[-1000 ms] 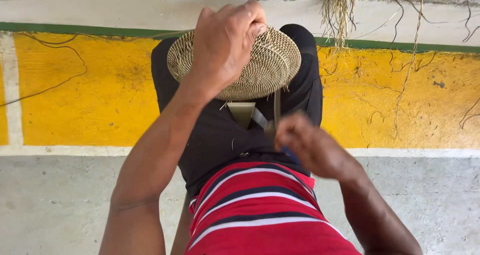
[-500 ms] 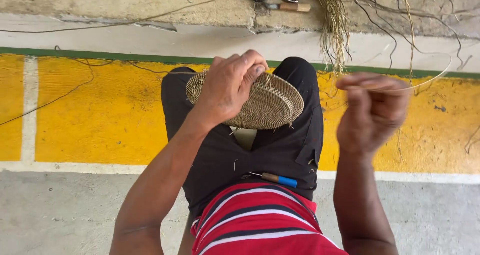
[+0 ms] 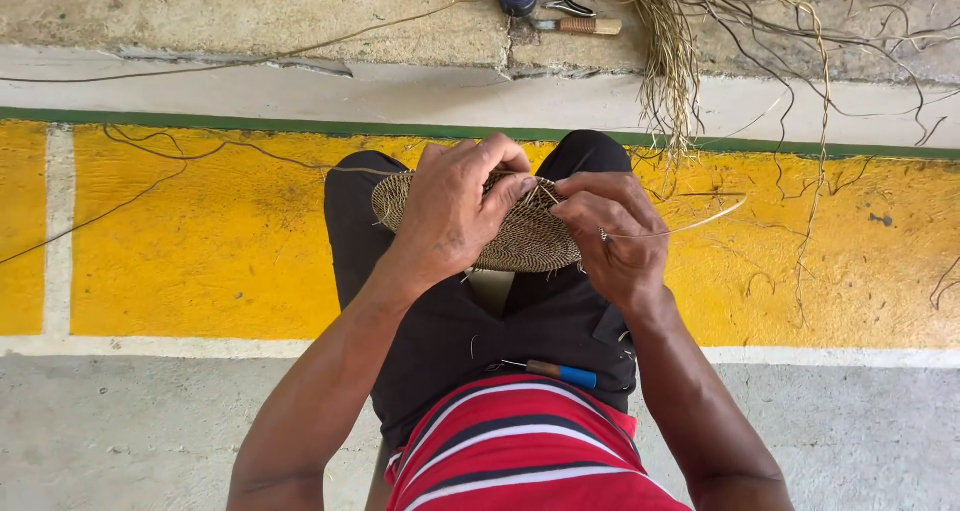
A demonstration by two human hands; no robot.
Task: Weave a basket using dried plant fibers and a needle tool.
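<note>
Woven disc [image 3: 520, 233] resting over knees in dark trousers [image 3: 450, 331], above yellow floor [image 3: 200, 241]. Left hand [image 3: 455, 211] clamped on disc's top edge, thumb and fingers closed round rim. Right hand [image 3: 615, 236] touching disc's right edge, fingers pinched shut on thin pale strand [image 3: 690, 226] running off to right. Tool with blue-and-wood handle [image 3: 560, 373] lying on lap near red striped shirt [image 3: 520, 461]. Bundle of dry fibres [image 3: 670, 61] spread on concrete ledge [image 3: 250, 21] beyond, well apart from hands.
</note>
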